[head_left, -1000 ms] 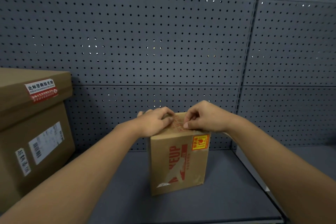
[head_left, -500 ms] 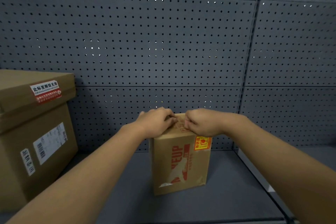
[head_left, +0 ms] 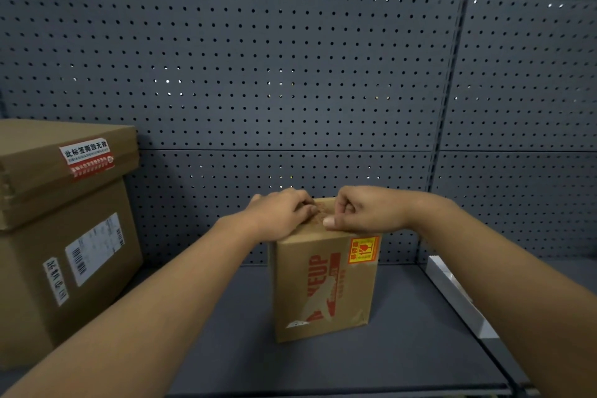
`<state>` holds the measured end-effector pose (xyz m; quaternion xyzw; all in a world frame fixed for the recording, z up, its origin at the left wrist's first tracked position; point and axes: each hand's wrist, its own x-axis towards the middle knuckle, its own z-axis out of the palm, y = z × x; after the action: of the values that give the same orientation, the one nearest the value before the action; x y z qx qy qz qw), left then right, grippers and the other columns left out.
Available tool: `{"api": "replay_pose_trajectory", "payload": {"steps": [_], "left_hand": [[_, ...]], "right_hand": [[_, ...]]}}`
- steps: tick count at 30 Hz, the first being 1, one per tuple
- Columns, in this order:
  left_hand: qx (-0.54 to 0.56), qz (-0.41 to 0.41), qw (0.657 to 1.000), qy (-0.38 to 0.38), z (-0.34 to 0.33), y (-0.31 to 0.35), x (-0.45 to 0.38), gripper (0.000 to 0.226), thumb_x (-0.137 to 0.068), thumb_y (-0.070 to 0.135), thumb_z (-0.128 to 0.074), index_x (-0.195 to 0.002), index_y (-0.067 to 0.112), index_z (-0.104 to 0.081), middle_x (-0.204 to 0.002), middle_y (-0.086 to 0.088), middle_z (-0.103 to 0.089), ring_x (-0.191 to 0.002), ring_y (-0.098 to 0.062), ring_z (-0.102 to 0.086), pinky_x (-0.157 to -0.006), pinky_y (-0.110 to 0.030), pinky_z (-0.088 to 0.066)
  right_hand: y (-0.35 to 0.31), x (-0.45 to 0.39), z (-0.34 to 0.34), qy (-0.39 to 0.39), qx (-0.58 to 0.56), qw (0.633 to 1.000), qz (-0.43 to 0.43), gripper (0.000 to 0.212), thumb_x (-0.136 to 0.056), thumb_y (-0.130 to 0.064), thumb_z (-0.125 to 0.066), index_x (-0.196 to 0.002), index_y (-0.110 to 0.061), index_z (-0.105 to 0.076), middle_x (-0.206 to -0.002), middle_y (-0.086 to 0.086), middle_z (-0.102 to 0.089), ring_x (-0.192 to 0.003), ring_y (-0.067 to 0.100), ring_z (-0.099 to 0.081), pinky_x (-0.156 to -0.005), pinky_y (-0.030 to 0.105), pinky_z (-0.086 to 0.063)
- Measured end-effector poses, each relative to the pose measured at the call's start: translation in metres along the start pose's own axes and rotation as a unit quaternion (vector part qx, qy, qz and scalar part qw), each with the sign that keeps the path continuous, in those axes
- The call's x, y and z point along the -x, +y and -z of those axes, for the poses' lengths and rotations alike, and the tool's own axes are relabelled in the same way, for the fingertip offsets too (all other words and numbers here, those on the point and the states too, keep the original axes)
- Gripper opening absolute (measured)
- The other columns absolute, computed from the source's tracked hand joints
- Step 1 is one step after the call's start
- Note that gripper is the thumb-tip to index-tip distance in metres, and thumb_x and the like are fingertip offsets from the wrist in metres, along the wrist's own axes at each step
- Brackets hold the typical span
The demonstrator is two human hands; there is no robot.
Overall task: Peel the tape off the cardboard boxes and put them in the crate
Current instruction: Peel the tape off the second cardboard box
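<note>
A small upright cardboard box (head_left: 323, 287) with red print and a yellow-red sticker stands on the grey shelf (head_left: 403, 349). My left hand (head_left: 277, 213) rests on the left part of its top, fingers curled down onto it. My right hand (head_left: 361, 210) sits on the right part of the top, its fingers bunched and the thumb pressed at the front edge, pinching at the tape (head_left: 321, 213) between both hands. The tape itself is mostly hidden by the fingers. No crate is in view.
A large cardboard box (head_left: 64, 236) with labels and a lid stands at the left of the shelf. A grey pegboard wall (head_left: 290, 74) closes the back. A white shelf divider (head_left: 458, 294) runs along the right, under my right forearm.
Both hands stay on the box top. The right hand's fingers have bunched tighter, with the thumb now at the front edge. The view has shifted slightly.
</note>
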<state>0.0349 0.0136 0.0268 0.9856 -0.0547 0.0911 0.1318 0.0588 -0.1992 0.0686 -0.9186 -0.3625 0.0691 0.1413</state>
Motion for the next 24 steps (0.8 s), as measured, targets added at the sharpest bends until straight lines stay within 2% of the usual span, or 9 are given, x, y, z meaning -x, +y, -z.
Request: {"api": "replay_pose_trajectory", "payload": {"steps": [3, 9, 12, 14, 16, 22, 24], "left_hand": [[0.005, 0.003, 1.0, 0.006, -0.001, 0.0, 0.0, 0.039, -0.108, 0.055, -0.037, -0.137, 0.038, -0.057, -0.135, 0.008, -0.055, -0.13, -0.018, -0.052, -0.11, -0.05, -0.03], [0.009, 0.003, 1.0, 0.005, -0.002, 0.0, 0.001, 0.039, -0.109, 0.054, -0.036, -0.139, 0.038, -0.055, -0.137, 0.008, -0.054, -0.131, -0.018, -0.051, -0.11, -0.049, -0.028], [0.008, 0.004, 1.0, 0.002, -0.003, -0.001, -0.001, 0.039, -0.109, 0.054, -0.035, -0.14, 0.04, -0.054, -0.136, 0.008, -0.054, -0.13, -0.018, -0.051, -0.109, -0.049, -0.029], [0.007, 0.004, 1.0, -0.001, -0.003, -0.001, -0.002, 0.04, -0.109, 0.055, -0.034, -0.139, 0.039, -0.054, -0.135, 0.008, -0.054, -0.13, -0.019, -0.051, -0.108, -0.049, -0.029], [0.004, 0.004, 1.0, -0.002, -0.004, -0.002, -0.003, 0.04, -0.109, 0.054, -0.034, -0.14, 0.037, -0.054, -0.134, 0.008, -0.054, -0.13, -0.019, -0.051, -0.108, -0.049, -0.029], [0.01, 0.004, 1.0, 0.0, -0.004, -0.002, -0.003, 0.041, -0.109, 0.055, -0.034, -0.14, 0.037, -0.054, -0.134, 0.008, -0.055, -0.13, -0.019, -0.051, -0.109, -0.049, -0.028], [0.014, 0.003, 1.0, -0.001, -0.004, -0.003, -0.003, 0.041, -0.108, 0.056, -0.035, -0.138, 0.037, -0.055, -0.132, 0.008, -0.055, -0.129, -0.019, -0.052, -0.11, -0.049, -0.028]], "right_hand": [[0.002, -0.008, -0.001, 0.0, -0.001, 1.0, -0.001, 0.028, -0.099, -0.044, -0.066, -0.107, -0.017, -0.064, -0.087, -0.006, -0.063, -0.074, 0.006, -0.056, -0.066, 0.024, -0.043], [0.004, -0.013, -0.009, 0.033, 0.006, 0.999, -0.011, 0.015, -0.103, -0.033, -0.062, -0.095, -0.021, -0.064, -0.083, -0.006, -0.062, -0.073, 0.009, -0.055, -0.064, 0.027, -0.042], [0.001, -0.013, -0.016, 0.047, 0.036, 0.998, -0.026, 0.015, -0.106, -0.032, -0.055, -0.1, -0.019, -0.058, -0.089, -0.002, -0.061, -0.079, 0.016, -0.057, -0.066, 0.034, -0.046], [-0.002, -0.013, -0.02, 0.059, 0.083, 0.994, -0.031, 0.016, -0.108, -0.033, -0.05, -0.104, -0.017, -0.053, -0.095, 0.002, -0.06, -0.086, 0.021, -0.059, -0.075, 0.041, -0.049], [-0.002, -0.012, -0.023, 0.078, 0.114, 0.99, -0.034, 0.016, -0.108, -0.032, -0.048, -0.105, -0.017, -0.049, -0.096, 0.002, -0.057, -0.088, 0.023, -0.058, -0.077, 0.044, -0.049], [0.003, -0.007, -0.03, 0.126, 0.09, 0.987, -0.033, 0.014, -0.108, -0.029, -0.047, -0.108, -0.015, -0.049, -0.094, 0.003, -0.058, -0.084, 0.024, -0.056, -0.064, 0.037, -0.039], [0.003, -0.006, -0.024, 0.133, 0.055, 0.989, -0.033, 0.019, -0.109, -0.032, -0.046, -0.108, -0.014, -0.052, -0.093, 0.003, -0.059, -0.085, 0.023, -0.058, -0.063, 0.034, -0.04]]}}
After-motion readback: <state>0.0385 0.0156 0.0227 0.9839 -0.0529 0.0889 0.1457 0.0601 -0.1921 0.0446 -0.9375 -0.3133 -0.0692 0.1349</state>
